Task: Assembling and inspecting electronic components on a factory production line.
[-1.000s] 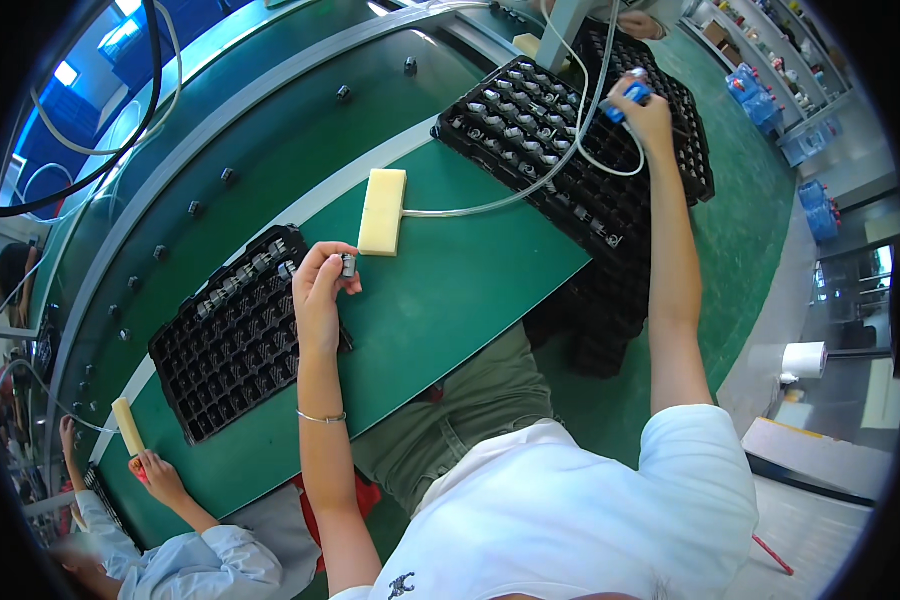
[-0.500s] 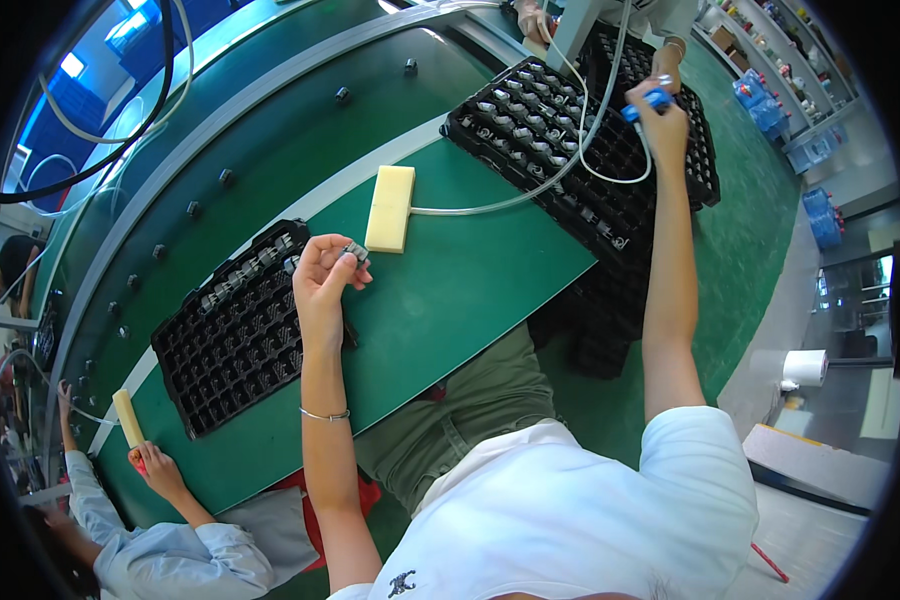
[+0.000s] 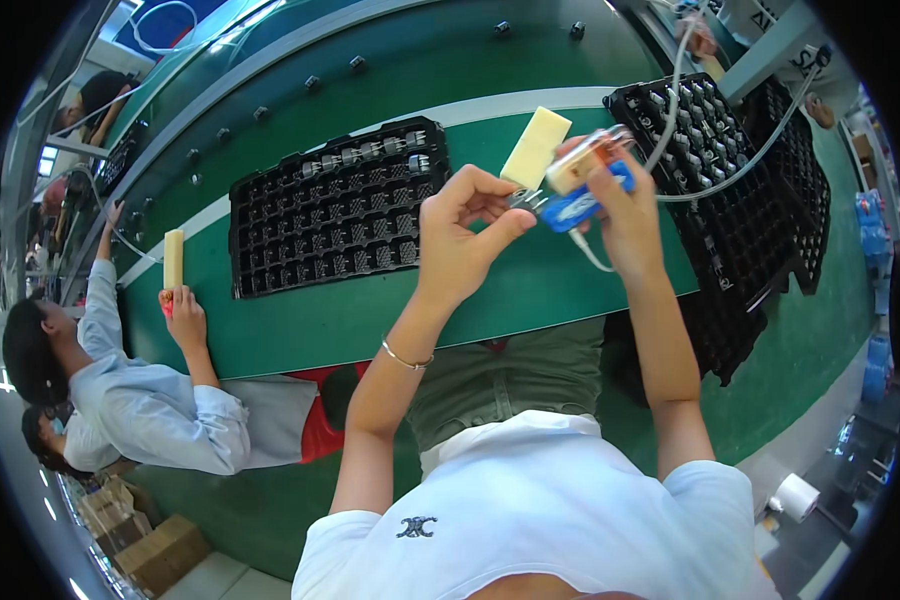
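The person holds both hands up over the near edge of the green table (image 3: 300, 330), and the work sits between them. The left hand (image 3: 460, 245) has its grip narrow, thumb and forefinger pinched on a small metal part (image 3: 523, 198). The right hand (image 3: 625, 215) has its grip closed around a blue hand tool (image 3: 580, 205) with a pale block at its upper end; a whitish hose (image 3: 670, 90) runs from the tool up and away past the right-hand tray. The metal part touches the tool's left end, just in front of a cream-coloured block (image 3: 535, 147) lying on the table.

Taking that cream block as the landmark: a black tray (image 3: 335, 210) of small pockets lies to its left, with a short row of metal parts in its far pockets and the rest looking empty. To the block's right lies a second black tray (image 3: 720, 190), overlapping others that hang off the table's near edge. Far to the left a co-worker's hand (image 3: 185, 320) holds up a similar cream block.

The step seems to be mating the part with the tool's nose. To do it well, the pinch should stay near the part's far end so the fingertips do not mask the joint (the part is too small here to show its shape). The tool hand would best keep steady with the hose slack, so it cannot tug the nose aside.
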`<state>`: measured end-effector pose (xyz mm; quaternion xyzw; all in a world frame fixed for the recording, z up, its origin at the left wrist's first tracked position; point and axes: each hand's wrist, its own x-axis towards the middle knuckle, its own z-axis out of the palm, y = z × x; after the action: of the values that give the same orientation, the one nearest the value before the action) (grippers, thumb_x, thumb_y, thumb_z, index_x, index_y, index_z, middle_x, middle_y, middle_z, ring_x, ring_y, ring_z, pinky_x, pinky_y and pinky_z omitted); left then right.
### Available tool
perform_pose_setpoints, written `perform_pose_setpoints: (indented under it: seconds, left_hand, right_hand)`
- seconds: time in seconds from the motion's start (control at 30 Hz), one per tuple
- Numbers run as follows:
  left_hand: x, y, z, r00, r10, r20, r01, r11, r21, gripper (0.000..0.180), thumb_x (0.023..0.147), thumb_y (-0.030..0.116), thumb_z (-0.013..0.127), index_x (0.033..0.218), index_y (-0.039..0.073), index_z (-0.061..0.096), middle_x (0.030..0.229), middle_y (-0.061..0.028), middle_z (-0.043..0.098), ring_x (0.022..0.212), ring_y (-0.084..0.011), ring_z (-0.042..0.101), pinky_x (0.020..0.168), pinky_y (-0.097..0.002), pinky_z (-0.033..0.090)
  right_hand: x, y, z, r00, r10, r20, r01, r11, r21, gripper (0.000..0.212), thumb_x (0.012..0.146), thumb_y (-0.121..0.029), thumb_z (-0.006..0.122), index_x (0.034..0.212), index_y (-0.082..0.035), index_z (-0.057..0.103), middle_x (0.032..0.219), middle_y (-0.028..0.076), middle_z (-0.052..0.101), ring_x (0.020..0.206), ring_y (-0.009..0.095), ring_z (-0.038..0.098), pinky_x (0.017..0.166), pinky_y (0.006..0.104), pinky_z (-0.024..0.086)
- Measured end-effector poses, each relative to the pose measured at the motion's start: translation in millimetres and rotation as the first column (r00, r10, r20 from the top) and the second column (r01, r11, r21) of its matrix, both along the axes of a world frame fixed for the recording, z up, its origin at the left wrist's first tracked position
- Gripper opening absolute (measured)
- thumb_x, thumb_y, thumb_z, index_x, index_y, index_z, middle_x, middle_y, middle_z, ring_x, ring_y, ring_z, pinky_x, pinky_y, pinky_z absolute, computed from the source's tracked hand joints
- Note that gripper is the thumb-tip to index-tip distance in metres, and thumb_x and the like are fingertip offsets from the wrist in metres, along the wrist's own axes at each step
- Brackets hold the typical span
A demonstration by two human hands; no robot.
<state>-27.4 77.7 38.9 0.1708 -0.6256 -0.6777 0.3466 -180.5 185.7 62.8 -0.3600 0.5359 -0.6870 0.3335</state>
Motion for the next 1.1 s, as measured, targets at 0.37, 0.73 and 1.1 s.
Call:
perform_pose_setpoints:
  seconds: [0.37,0.73,1.1]
  left_hand:
    - [16,3,-5,0.997,0.071,0.038,-0.072,0.997,0.034,0.023,0.078,0.006,0.078,0.086,-0.001,0.058,0.075,-0.0034,0.064,0.065,-0.0021,0.057,0.060,-0.0163,0.046]
    - [15,-4,-6,0.997,-0.021,0.068,0.009,0.987,0.160,0.028,0.079,0.012,0.079,0.087,0.002,0.055,0.075,-0.0024,0.063,0.064,-0.0025,0.058,0.054,-0.0162,0.046]
    - [46,-85,-10,0.835,0.439,0.332,-0.252,0.842,-0.478,0.030,0.077,0.027,0.077,0.090,0.004,0.064,0.076,-0.0042,0.064,0.068,-0.0125,0.060,0.062,-0.0272,0.048]
  right_hand:
    - [11,-14,-21,0.947,0.209,0.243,-0.229,0.972,0.058,0.045,0.095,-0.034,0.057,0.116,0.005,0.057,0.089,0.009,0.066,0.060,0.007,0.061,0.049,0.0207,0.051]
    - [6,-19,-32,0.833,0.363,0.418,-0.413,0.910,0.032,0.051,0.094,-0.037,0.059,0.123,0.004,0.051,0.096,0.010,0.065,0.069,0.009,0.065,0.050,0.0240,0.056]
    - [-40,-40,-21,0.987,0.052,-0.154,-0.032,0.991,0.128,0.041,0.084,-0.020,0.070,0.117,0.000,0.057,0.097,0.005,0.065,0.081,0.010,0.063,0.070,0.0236,0.051]
